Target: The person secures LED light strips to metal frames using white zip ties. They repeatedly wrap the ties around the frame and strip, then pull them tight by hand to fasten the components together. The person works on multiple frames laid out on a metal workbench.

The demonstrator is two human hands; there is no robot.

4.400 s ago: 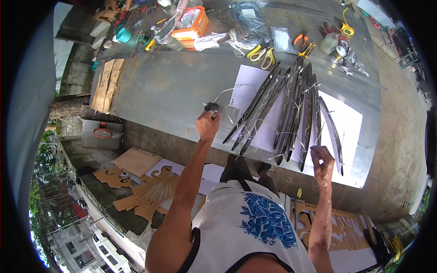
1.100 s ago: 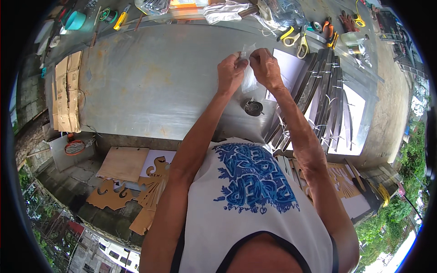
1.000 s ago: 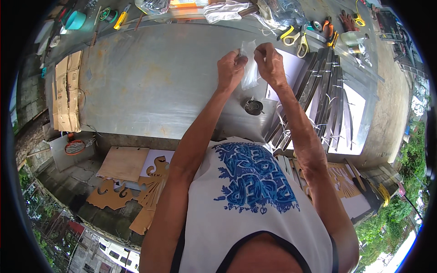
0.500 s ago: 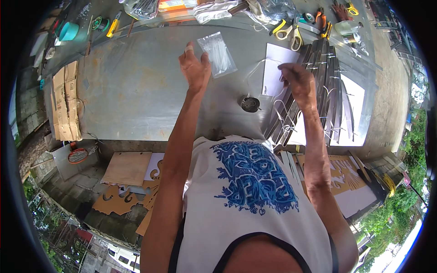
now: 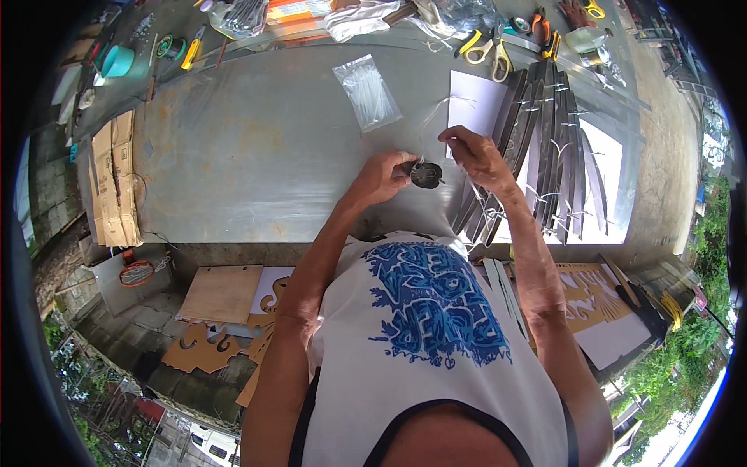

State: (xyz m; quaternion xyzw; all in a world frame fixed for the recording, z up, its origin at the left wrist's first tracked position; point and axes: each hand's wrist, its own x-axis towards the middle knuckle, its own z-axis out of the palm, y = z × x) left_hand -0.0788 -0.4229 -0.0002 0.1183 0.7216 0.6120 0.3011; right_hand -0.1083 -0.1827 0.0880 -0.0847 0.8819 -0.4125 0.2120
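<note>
A small dark oval object [image 5: 426,177] with pale thin strips on it sits near the front middle of the metal tabletop. My left hand [image 5: 380,179] has its thumb and fingers closed on its left edge. Just right of it, my right hand [image 5: 478,159] is raised with fingers pinched together; what they hold, if anything, is too small to make out. A clear zip bag of white cable ties [image 5: 367,93] lies beyond my hands. Dark flat strips [image 5: 554,156], bound with white ties, rest to the right of my right hand, over white sheets [image 5: 475,97].
Scissors [image 5: 500,62], pliers [image 5: 551,45] and a yellow cutter [image 5: 193,48] lie along the far edge. Folded cardboard [image 5: 115,179] is at the left end of the metal table [image 5: 233,148]. Cut-out brown boards [image 5: 204,348] lie below the near edge.
My left hand has come down from beside the bag of ties to the dark oval object. My right hand has shifted left and slightly nearer, off the bound strips.
</note>
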